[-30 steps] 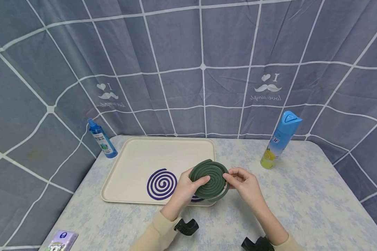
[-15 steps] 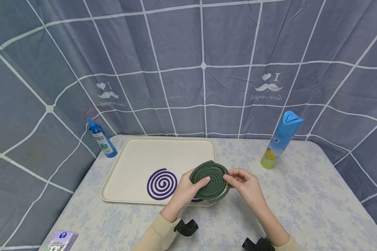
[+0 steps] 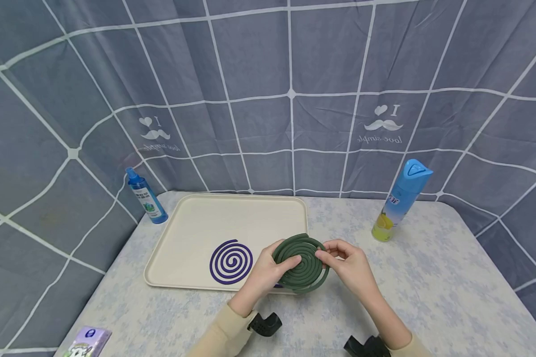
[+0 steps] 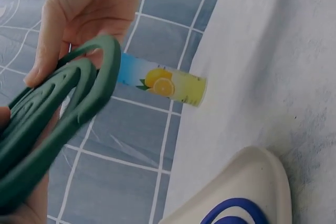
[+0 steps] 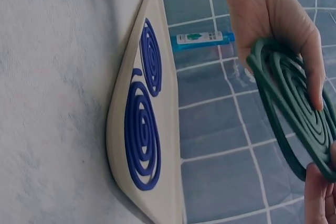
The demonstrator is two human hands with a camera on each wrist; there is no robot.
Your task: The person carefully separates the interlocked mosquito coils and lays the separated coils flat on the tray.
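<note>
A dark green spiral coil is held just above the near right corner of a cream tray. My left hand grips its left edge, thumb on top. My right hand pinches its right edge. In the left wrist view the green coil shows strands gaping apart near the right hand. The right wrist view shows the green coil in the left hand. A purple coil lies flat on the tray. A second purple coil lies beside it, mostly hidden in the head view.
A blue spray bottle stands at the tray's far left corner. A blue and yellow aerosol can stands to the right. A small purple box lies at the table's near left edge. A grey checked curtain surrounds the table.
Both hands and the green coil have sunk slightly toward the tray, and the coil lies flatter. Nothing else on the table has moved.
</note>
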